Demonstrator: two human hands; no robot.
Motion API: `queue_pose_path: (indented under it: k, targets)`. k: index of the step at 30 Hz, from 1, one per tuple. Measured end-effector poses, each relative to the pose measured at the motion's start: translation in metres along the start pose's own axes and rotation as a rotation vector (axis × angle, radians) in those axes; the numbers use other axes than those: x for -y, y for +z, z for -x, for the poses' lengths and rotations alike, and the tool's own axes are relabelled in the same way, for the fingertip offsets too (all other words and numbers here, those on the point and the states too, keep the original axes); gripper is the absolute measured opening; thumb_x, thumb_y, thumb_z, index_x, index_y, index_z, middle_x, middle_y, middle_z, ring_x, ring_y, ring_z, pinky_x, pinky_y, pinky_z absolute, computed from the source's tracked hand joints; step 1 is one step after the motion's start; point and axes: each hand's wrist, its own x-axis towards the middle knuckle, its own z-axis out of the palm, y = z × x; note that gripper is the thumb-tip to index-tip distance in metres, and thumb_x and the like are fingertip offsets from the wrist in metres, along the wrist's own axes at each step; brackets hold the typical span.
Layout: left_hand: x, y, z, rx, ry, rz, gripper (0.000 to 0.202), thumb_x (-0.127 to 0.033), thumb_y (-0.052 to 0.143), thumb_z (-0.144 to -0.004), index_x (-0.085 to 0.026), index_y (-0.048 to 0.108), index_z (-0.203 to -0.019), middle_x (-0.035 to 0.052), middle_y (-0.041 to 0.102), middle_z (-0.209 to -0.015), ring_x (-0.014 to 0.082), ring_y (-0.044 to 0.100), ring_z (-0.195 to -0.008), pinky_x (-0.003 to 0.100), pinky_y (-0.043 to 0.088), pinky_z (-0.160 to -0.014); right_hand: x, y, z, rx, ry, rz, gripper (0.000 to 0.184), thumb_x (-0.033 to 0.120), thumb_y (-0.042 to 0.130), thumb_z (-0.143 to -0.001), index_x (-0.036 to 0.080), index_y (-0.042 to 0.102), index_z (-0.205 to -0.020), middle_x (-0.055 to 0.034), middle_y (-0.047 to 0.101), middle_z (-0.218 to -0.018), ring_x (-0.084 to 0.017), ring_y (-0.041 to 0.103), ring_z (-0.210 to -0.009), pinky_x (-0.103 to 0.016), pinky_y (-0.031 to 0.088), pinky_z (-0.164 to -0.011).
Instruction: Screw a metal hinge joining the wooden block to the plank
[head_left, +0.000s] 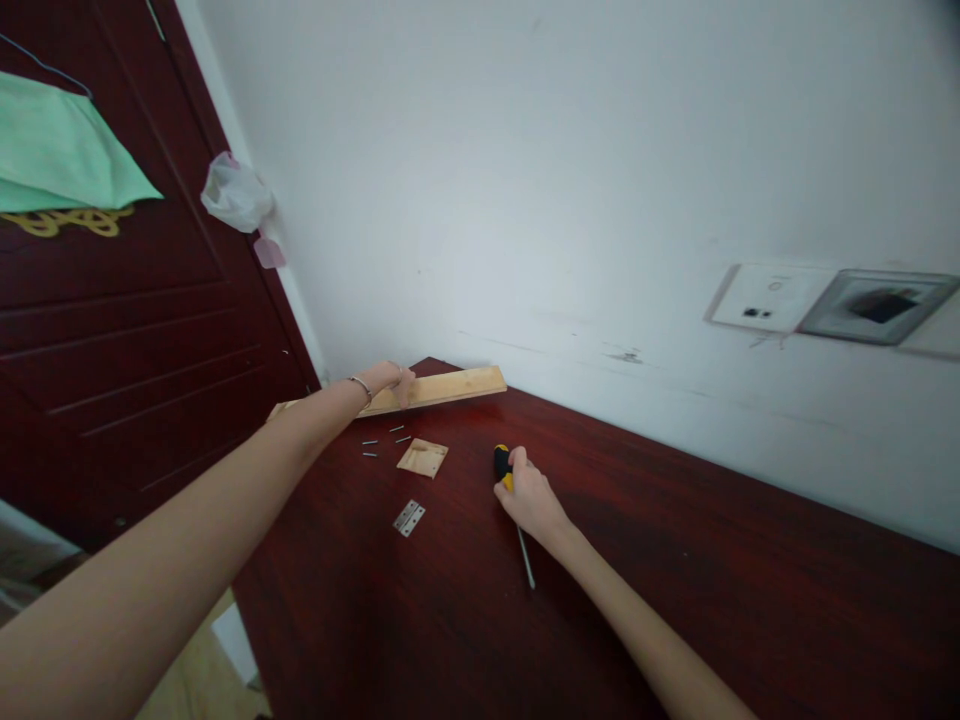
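Note:
My left hand (390,380) reaches far across the dark red table (675,560) and lies on a long pale wooden plank (450,387) by the wall, fingers curled over its near edge. My right hand (529,495) is closed around the black and yellow handle of a screwdriver (501,462); its metal shaft points back toward me along the tabletop. Between the hands lie a small square wooden piece (423,457), a metal hinge (409,517) and several loose screws (384,441).
A white wall rises right behind the table, with a socket plate (769,297) and a grey framed box (877,305) at the right. A dark red door (112,320) stands at the left with a green cloth (60,150) and a plastic bag (236,195) hanging.

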Motion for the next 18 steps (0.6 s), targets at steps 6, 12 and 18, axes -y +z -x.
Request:
queue_pose_path:
  k: [6,12,18]
  targets:
    - [0.002,0.009,-0.004,0.030,-0.025,0.033,0.069,-0.032,0.082,-0.045,-0.006,0.064,-0.106,0.0141,0.067,-0.098,0.0316,0.058,-0.093,0.039,0.045,-0.084,0.007,0.006,-0.010,-0.004,0.002,-0.009,0.024,0.025,0.047,-0.080,0.018,0.035,-0.100,-0.0120,0.060,-0.098,-0.026,0.063,-0.082,-0.029,0.037,-0.067]
    - [0.002,0.015,-0.009,0.062,-0.033,0.065,0.061,-0.032,0.080,-0.044,-0.010,0.068,-0.099,0.0139,0.068,-0.096,0.0334,0.058,-0.094,0.039,0.046,-0.083,0.011,0.011,-0.013,-0.011,-0.002,0.021,0.026,0.025,0.048,-0.080,0.018,0.035,-0.102,-0.0126,0.059,-0.101,-0.026,0.064,-0.082,-0.030,0.037,-0.066]
    - [0.003,0.021,-0.014,0.061,-0.028,0.107,0.053,-0.028,0.080,-0.040,-0.007,0.070,-0.088,0.0176,0.068,-0.089,0.0361,0.060,-0.089,0.044,0.047,-0.079,0.012,0.012,-0.012,-0.019,0.011,0.044,0.024,0.025,0.046,-0.080,0.018,0.036,-0.100,-0.0115,0.059,-0.100,-0.027,0.064,-0.082,-0.030,0.038,-0.065]
